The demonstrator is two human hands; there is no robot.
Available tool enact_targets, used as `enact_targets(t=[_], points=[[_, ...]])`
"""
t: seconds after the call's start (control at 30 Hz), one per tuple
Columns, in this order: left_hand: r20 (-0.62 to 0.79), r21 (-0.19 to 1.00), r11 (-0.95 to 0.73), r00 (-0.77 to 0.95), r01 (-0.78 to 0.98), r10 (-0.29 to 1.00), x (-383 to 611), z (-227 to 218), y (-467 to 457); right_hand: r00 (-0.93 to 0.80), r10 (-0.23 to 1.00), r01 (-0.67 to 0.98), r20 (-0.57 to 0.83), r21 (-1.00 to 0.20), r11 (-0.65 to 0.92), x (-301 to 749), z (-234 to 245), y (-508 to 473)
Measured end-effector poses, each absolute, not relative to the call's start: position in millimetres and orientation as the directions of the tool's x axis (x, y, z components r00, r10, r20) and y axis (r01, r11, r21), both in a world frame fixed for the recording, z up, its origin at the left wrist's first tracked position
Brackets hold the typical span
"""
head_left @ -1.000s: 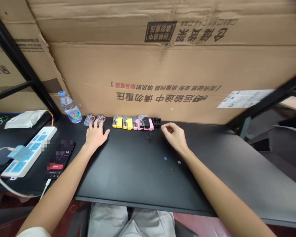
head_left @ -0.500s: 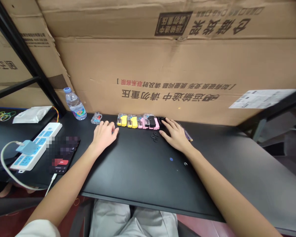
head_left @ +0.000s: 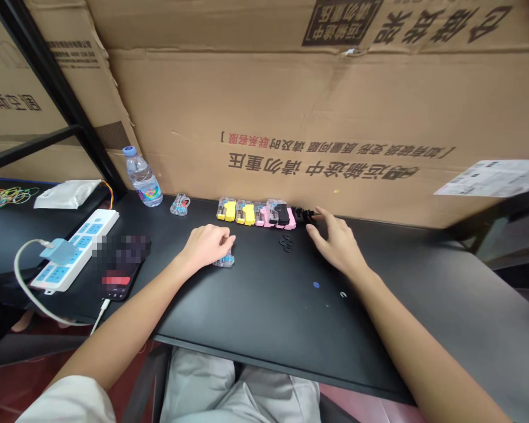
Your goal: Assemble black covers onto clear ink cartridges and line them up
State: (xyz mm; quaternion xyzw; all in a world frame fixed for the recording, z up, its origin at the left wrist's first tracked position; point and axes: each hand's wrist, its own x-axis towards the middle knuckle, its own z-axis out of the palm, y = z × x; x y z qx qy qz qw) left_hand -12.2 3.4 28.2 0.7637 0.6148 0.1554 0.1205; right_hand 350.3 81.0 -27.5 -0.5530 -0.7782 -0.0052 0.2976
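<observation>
My left hand rests on the black table with its fingers curled over a small clear plastic piece with blue inside, held against the tabletop. A second clear piece stays at the back near the bottle. My right hand lies with fingers spread, its fingertips touching a small black part at the right end of a row of yellow pieces and pink pieces along the cardboard. Small black rings lie between my hands.
A water bottle, a white and blue power strip with a plugged charger, and a phone occupy the left side. A tall cardboard box walls the back edge. A blue dot and a tiny ring lie near my right wrist.
My left hand has drawn one clear piece away from the back row toward me. My right hand opened from a loose fist and reached to the black part.
</observation>
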Motion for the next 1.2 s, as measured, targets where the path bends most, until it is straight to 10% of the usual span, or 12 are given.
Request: enact_targets(t=[0.43,0.67,0.93,1.2], points=[[0.217,0.356,-0.264,0.196,0.896,0.956,-20,21,9,-0.052,0.838,0.869,0.544,-0.388,0.306,353,-28,82],[0.474,0.351,-0.522,0.333,0.777,0.815,-2,22,-4,0.256,0.778,0.549,0.574,-0.749,0.371,310,-8,53],[0.475,0.564,-0.626,0.409,0.538,0.779,26,14,-25,-0.119,0.939,0.11,0.321,-0.936,0.334,236,-3,-2],[0.394,0.621,-0.556,0.392,0.552,0.831,25,11,-21,-0.234,0.947,0.056,0.218,-0.97,0.237,234,-11,-9]])
